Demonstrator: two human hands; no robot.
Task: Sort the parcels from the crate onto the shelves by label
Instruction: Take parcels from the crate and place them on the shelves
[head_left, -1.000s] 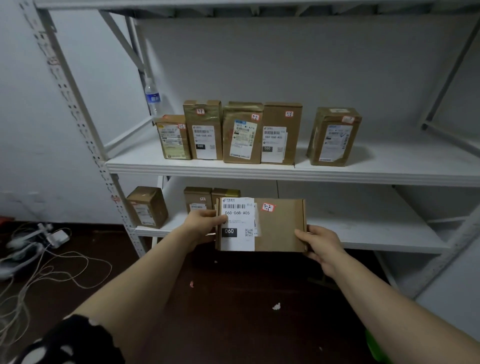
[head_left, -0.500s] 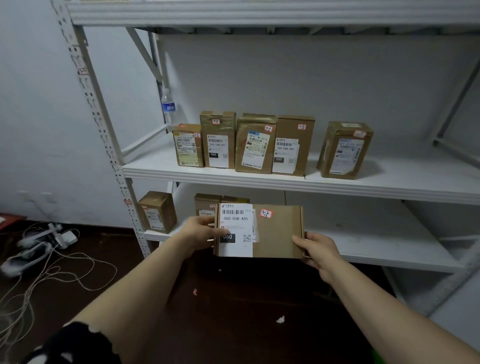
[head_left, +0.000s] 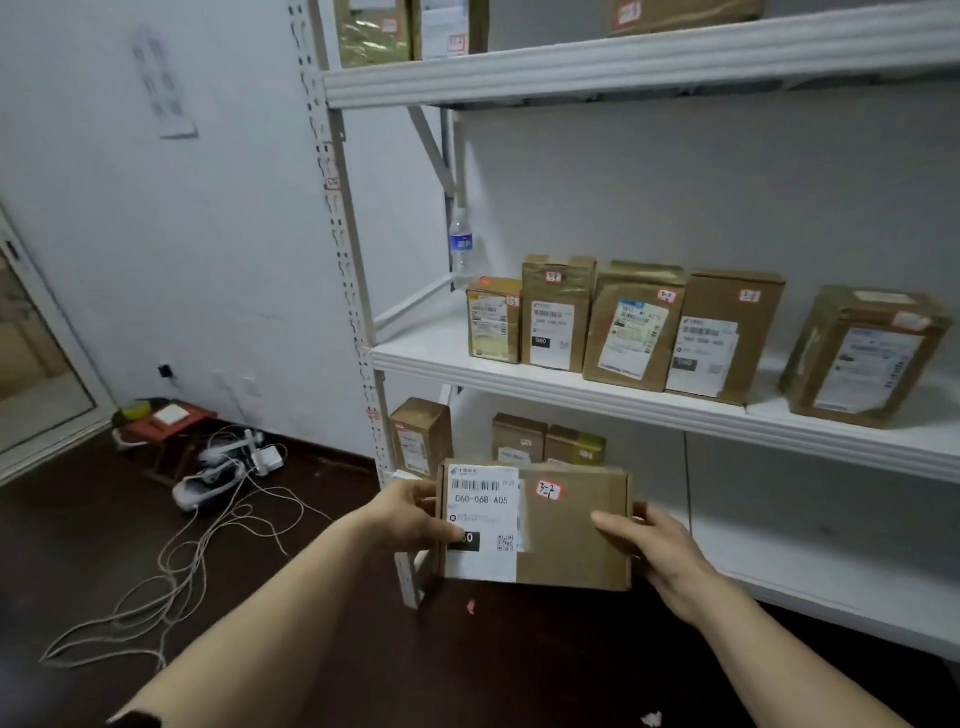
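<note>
I hold a flat brown parcel (head_left: 566, 540) in front of the shelving, its white shipping label reading 060-06B-A05 and a red sticker marked 3-2 facing me. My left hand (head_left: 410, 517) grips its left edge, thumb over the label. My right hand (head_left: 649, 545) grips its right edge, thumb on the front face. The middle shelf (head_left: 571, 397) carries several upright brown parcels (head_left: 636, 327) with red stickers. Behind the held parcel, the lower shelf (head_left: 831, 587) has three small boxes (head_left: 422, 439) at its left end. The crate is not in view.
The top shelf (head_left: 597, 67) holds more parcels. A water bottle (head_left: 461, 249) stands at the middle shelf's back left corner. The rack's left upright (head_left: 340, 234) is near my left hand. Cables and devices (head_left: 218, 478) lie on the dark floor at left.
My view has swung up and to the left, bringing the top shelf and left wall into sight. The parcel stays in both hands, now lower and closer to me.
</note>
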